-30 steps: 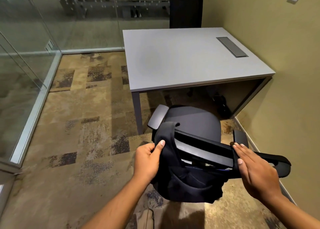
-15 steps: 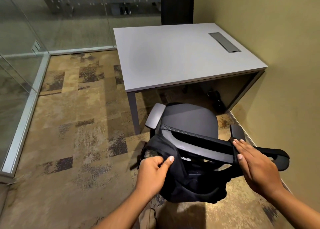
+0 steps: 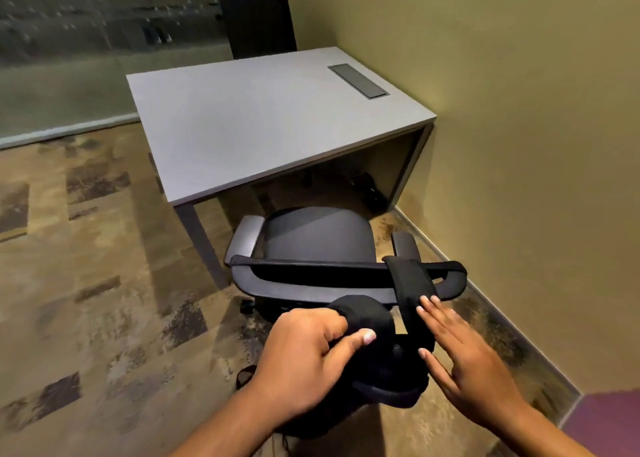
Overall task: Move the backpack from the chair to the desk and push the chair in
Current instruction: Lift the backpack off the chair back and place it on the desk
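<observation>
Head view, lower centre of the frame: one black backpack, hanging behind the backrest of the chair, one strap looped over the top edge of the backrest at its right end. Left hand: fingers clamped on the top of the backpack, thumb pressed over the fabric. Right hand: fingers straight and slightly spread, flat against the strap and the backpack's right side, closed on nothing. Chair: dark grey seat, two grey armrests, standing on the carpet just in front of the desk and facing it, seat mostly outside the desk's front edge. Desk surface: light grey, centre of the frame, with a grey cable hatch near its far right corner. Second black chair beyond the desk, upper centre. Glass partition at upper left. Yellow-green wall along the right.
</observation>
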A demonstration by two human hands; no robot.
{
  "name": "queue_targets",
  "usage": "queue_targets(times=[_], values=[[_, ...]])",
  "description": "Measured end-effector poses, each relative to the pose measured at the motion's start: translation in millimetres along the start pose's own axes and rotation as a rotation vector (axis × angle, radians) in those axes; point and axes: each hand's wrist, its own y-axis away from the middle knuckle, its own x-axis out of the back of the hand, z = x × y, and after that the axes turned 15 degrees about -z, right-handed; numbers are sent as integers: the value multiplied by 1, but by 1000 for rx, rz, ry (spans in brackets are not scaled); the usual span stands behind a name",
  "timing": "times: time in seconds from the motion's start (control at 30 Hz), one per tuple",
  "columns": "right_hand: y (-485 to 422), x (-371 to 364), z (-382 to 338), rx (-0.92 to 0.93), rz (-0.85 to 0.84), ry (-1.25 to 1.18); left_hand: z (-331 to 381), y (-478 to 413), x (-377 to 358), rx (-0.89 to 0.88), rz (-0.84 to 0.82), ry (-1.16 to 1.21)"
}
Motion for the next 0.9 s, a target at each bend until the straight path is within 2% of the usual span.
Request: queue_targets(times=[0.2,0.37,0.4,0.57,0.7,0.9], values=[[29,10,28,2,-38,-60,62,-19,1,-114,18,-63],[43,24,61,139,-243,-74,106,-34,2,-135,12,-17],[47,25,69,153,-224,-63,114,-36,2,-143,17,11],[53,38,94,298,267,-164,146,-47,-9,-169,129,123],[56,66,104,389,362,-268,139,-52,-19,1,266,109],[70,103,100,516,507,-197,122,-65,-33,132,295,85]])
